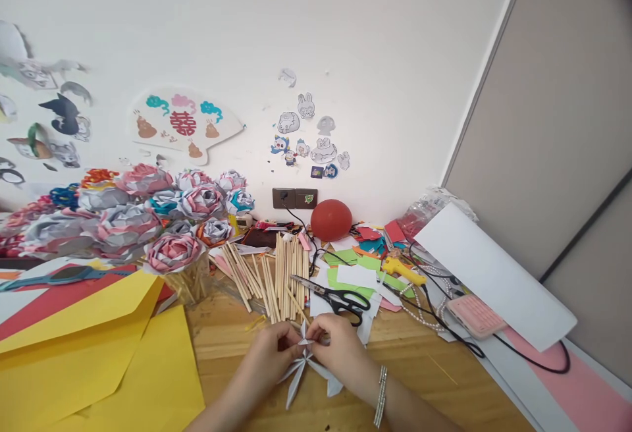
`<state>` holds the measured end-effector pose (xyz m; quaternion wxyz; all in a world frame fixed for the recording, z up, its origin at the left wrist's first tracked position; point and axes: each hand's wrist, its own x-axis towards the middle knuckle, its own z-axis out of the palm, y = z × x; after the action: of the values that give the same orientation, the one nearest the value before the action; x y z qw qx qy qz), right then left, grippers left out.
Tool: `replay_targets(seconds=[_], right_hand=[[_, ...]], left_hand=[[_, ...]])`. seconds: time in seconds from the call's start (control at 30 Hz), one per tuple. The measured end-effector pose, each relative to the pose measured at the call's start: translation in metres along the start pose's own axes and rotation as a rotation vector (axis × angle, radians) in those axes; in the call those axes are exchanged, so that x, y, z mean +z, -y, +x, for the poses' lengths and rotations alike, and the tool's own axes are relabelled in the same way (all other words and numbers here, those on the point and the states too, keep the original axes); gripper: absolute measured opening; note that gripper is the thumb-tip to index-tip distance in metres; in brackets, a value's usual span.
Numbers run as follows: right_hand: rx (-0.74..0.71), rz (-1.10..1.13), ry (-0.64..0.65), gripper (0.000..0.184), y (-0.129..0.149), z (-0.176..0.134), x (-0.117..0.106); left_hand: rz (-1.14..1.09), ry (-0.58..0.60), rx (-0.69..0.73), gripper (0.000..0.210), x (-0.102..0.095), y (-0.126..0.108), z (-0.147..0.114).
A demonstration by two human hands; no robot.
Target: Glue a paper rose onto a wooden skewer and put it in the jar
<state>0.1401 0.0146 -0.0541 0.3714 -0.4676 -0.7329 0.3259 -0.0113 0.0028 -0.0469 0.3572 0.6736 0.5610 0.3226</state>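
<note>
A white folded paper flower [297, 379] with narrow pointed petals is between my hands, low over the wooden table. My left hand [272, 351] pinches a petal near its centre from the left. From the right, my right hand [340, 346] pinches the same part, thumb and forefinger almost meeting the left ones. A bracelet circles my right wrist. Just beyond my hands lie black-handled scissors [340, 297], partly over paper scraps. Wooden sticks [286, 274] lie in a loose pile behind my left hand. My fingers cover part of the flower's middle.
Folded paper roses [172, 251] crowd the left back. Yellow paper sheets [162, 366] cover the left front. A red balloon [332, 220] rests by the wall. At right are a yellow glue gun [403, 271] with its cord, a pink device [474, 317] and white paper [494, 274].
</note>
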Motion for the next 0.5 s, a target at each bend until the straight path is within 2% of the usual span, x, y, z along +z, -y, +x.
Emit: replay_targets(seconds=[0.13, 0.33, 0.43, 0.5], right_hand=[[-0.083, -0.087, -0.058, 0.020, 0.001, -0.001, 0.002], [-0.216, -0.217, -0.127, 0.025, -0.002, -0.004, 0.009], [-0.272, -0.234, -0.109, 0.025, -0.002, -0.005, 0.009], [-0.276, -0.213, -0.092, 0.025, -0.001, -0.005, 0.007]], left_hand=[[0.116, 0.004, 0.043, 0.014, 0.000, -0.002, -0.003], [0.374, -0.109, 0.232, 0.018, 0.008, -0.006, -0.011], [0.291, -0.118, 0.213, 0.016, 0.005, -0.008, -0.011], [0.075, -0.042, 0.126, 0.006, -0.002, -0.008, -0.007]])
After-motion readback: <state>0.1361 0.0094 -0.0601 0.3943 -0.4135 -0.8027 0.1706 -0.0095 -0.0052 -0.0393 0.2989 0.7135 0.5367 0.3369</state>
